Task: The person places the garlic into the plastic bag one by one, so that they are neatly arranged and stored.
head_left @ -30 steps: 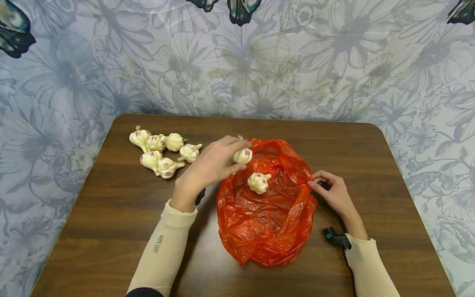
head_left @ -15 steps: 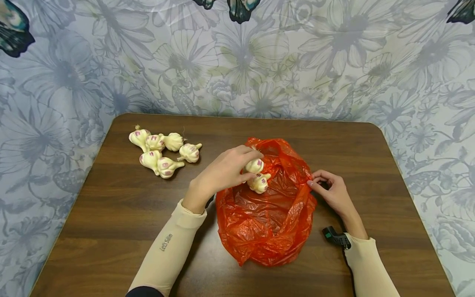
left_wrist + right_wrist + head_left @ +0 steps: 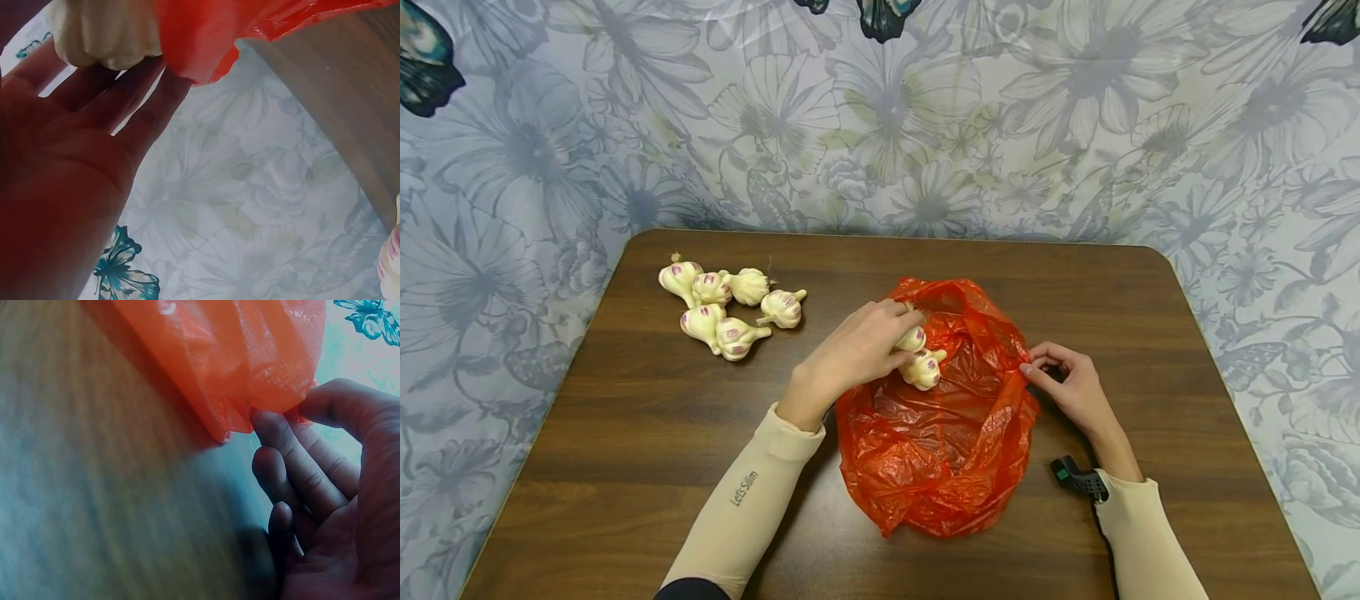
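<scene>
Over the brown worktop (image 3: 625,467), our left hand (image 3: 859,348) grips a garlic bulb (image 3: 913,339) beside another bulb (image 3: 921,372) at the red bag (image 3: 943,492)'s mouth; our right hand (image 3: 1071,385) pinches the bag. Loading seems underway; release should follow.

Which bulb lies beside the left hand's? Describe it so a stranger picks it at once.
On the brown table lies the red bag, its right side pinched by the right hand. In it, beside the left hand, take the lower bulb of two in the head view. Its stem points right and it shows nearly whole, while the left hand grips and partly covers the upper bulb.
</scene>
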Tool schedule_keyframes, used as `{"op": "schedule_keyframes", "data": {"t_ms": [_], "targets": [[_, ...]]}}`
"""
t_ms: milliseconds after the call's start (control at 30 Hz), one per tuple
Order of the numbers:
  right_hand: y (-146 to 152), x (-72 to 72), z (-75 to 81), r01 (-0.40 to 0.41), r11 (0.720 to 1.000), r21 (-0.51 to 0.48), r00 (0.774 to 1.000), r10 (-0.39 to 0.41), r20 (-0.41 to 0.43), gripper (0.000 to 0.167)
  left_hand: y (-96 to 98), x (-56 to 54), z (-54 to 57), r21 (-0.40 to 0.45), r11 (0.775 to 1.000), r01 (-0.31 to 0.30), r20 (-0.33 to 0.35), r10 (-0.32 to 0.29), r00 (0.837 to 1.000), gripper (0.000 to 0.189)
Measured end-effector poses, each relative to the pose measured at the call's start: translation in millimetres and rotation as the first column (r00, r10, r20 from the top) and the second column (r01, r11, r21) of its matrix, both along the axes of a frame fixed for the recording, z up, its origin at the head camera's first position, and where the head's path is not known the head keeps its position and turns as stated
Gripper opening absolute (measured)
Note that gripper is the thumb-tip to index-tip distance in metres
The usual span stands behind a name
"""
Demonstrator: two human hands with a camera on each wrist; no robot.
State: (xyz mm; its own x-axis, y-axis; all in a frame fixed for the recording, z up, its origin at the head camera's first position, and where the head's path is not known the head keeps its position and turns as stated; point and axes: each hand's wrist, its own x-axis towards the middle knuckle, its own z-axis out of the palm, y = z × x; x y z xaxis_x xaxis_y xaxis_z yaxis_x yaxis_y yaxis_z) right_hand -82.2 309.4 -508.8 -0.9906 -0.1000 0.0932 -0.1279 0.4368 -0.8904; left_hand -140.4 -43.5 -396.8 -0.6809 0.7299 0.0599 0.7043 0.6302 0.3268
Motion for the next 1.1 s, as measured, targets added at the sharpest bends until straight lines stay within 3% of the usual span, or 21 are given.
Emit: {"op": "schedule_keyframes", "data": {"t_ms": [500,667,867,1100], "targets": [[-0.6,1.0,2.7,-0.008,1.000,0.012,1.000,0.008,0.003,0.006,1.0,-0.4,-8.7,-0.083,0.996,-0.035,0.100,0.043,0.994,0.040],[-0.6,1.2,3.6,-0.007,1.000,0.006,1.000,0.007,0.007,0.007,-0.1,-1.1,-8.7,-0.094,0.995,-0.041,0.127,0.052,0.991,0.048],[-0.4,0.8,2.8,-0.004,1.000,0.000,1.000,0.004,0.005,0.007,-1.2,-2.2,-6.6,-0.103,0.993,-0.057,0.130,0.070,0.989,0.058],[0.5,-0.6,-0.6,-0.001,1.000,-0.015,1.000,0.001,0.002,0.004,-1.5,-2.7,-5.9,-0.093,0.994,-0.060,0.114,0.071,0.991,0.050]]}}
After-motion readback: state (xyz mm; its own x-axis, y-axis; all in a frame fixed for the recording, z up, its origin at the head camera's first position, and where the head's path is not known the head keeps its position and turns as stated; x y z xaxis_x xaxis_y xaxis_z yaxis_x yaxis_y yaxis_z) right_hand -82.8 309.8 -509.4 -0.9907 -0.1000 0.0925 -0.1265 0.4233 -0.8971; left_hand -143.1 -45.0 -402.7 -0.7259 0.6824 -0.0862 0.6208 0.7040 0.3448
